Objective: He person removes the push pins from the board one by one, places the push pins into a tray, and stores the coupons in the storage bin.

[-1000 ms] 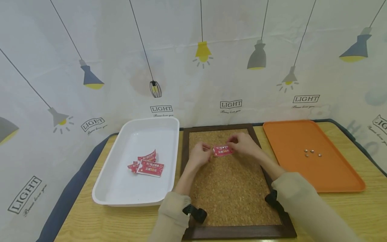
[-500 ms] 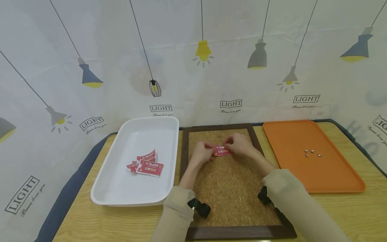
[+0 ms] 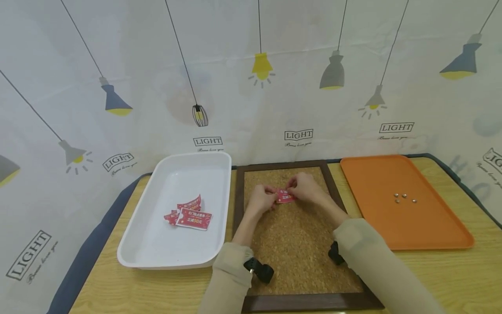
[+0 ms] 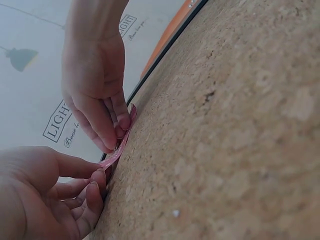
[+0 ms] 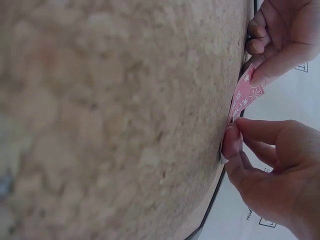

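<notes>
A red-and-white paper coupon [image 3: 284, 196] lies near the top of the cork board [image 3: 298, 244]. My left hand [image 3: 262, 198] pinches its left end between thumb and fingers; in the right wrist view that end of the coupon [image 5: 245, 95] bends up off the cork. My right hand [image 3: 306, 188] has its thumb and fingertips brought together over the coupon's middle, at the silver thumbtack, which the fingers now mostly hide. From the left wrist view, the right fingertips [image 4: 119, 134] meet right at the coupon's surface, with its far end curling up beyond them.
Left of the board is a white tray [image 3: 157, 244] with several more red coupons [image 3: 195, 219] in a loose pile. An orange tray [image 3: 423, 231] on the right carries several silver thumbtacks [image 3: 404, 196]. A dark wooden frame [image 3: 313, 301] edges the cork; a printed curtain hangs behind.
My right hand has shifted left along the coupon, from its right end to the thumbtack, covering it. My left hand has closed in slightly on the left end.
</notes>
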{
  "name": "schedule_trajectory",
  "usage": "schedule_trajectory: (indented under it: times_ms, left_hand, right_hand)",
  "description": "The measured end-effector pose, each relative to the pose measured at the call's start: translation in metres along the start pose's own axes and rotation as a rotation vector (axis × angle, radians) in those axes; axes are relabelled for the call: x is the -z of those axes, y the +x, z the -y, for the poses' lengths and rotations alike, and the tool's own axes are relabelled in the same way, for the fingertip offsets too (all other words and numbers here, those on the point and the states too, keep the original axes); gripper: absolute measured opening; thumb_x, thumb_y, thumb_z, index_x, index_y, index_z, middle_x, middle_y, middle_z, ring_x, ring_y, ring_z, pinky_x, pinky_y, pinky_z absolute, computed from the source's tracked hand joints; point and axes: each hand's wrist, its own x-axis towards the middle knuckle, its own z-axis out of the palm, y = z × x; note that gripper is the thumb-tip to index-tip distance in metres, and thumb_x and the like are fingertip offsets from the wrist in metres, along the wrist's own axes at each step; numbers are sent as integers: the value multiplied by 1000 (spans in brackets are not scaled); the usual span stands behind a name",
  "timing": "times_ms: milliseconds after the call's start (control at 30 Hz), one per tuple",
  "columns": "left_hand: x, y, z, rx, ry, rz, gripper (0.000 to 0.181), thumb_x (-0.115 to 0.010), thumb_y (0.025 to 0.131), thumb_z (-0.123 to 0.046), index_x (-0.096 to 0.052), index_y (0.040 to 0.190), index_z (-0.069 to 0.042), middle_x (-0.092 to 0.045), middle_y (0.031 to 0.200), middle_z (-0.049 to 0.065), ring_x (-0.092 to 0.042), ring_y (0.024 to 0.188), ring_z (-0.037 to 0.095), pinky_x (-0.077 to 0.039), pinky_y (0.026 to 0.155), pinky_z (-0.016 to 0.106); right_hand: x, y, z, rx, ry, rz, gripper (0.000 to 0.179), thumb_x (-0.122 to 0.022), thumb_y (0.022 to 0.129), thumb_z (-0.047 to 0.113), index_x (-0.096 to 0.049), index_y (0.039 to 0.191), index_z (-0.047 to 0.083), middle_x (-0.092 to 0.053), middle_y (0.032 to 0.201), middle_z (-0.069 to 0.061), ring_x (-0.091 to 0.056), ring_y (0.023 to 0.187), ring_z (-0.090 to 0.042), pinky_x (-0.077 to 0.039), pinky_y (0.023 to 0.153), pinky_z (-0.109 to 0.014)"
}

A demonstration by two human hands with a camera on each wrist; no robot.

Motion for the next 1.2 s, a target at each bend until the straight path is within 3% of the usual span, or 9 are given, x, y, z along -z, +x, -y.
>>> schedule_trajectory:
  times_ms: [433,667,1000,1200]
  left_hand:
    - [0,-3,3,-20,-25,8,13,-60,96,0,-67,105,7,-66,80,11,-58,59,14,-47,51,22]
    - [0,-3,2,-23,-2,-2,13,-59,97,-1,-67,105,6,-64,79,9,-58,59,15,-48,51,23]
    - [-1,-3,5,-25,27,-12,12,-60,97,-3,-67,105,4,-64,79,8,-60,61,15,-48,52,23]
    - [-2,-2,5,-37,19,-11,12,-60,97,-3,-66,104,4,-64,80,9,-60,61,15,-48,52,23]
  right_hand:
    - [-2,2,3,-42,-115,-22,6,-71,89,5,-74,87,1,-69,78,-6,-57,69,-18,-43,57,-26]
    - [-4,0,8,-16,-151,-30,8,-69,90,4,-74,85,0,-70,79,-8,-60,70,-19,-50,63,-31]
    - [-6,-1,8,-6,-130,-52,8,-68,89,1,-74,84,-1,-70,77,-8,-60,65,-18,-50,59,-30]
    - [-5,-1,10,-51,-108,-34,11,-66,88,0,-75,82,0,-69,74,-6,-58,64,-17,-47,57,-28]
